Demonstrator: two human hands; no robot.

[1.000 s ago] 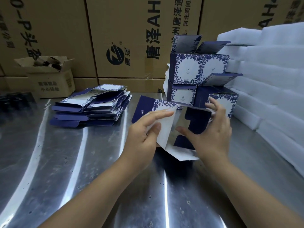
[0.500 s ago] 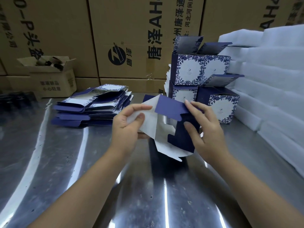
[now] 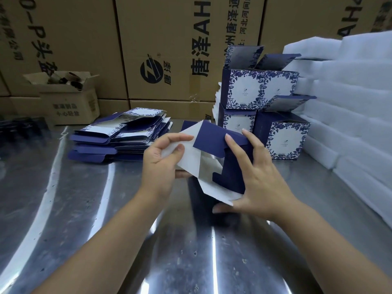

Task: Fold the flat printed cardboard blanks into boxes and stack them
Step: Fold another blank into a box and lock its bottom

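Between my hands is a half-formed box blank point(image 3: 214, 143), navy outside and white inside, held above the steel table point(image 3: 89, 219) with its end flaps facing me. My left hand point(image 3: 163, 160) pinches a white flap at its left side. My right hand point(image 3: 252, 177) grips the right side, fingers pressing a navy flap and thumb under the lower corner. A pile of flat printed blanks point(image 3: 118, 136) lies to the left. Folded blue-floral boxes point(image 3: 261, 90) stand stacked at the back right, another folded box point(image 3: 284, 139) beside them on the table.
White foam sheets point(image 3: 352, 102) are stacked along the right edge. Large brown cartons point(image 3: 165, 45) wall off the back. A small open carton point(image 3: 65, 96) holding tape rolls sits at the back left.
The blank has been raised and turned toward me. The navy flap has been folded over its open end, and my right hand has shifted down its right side.
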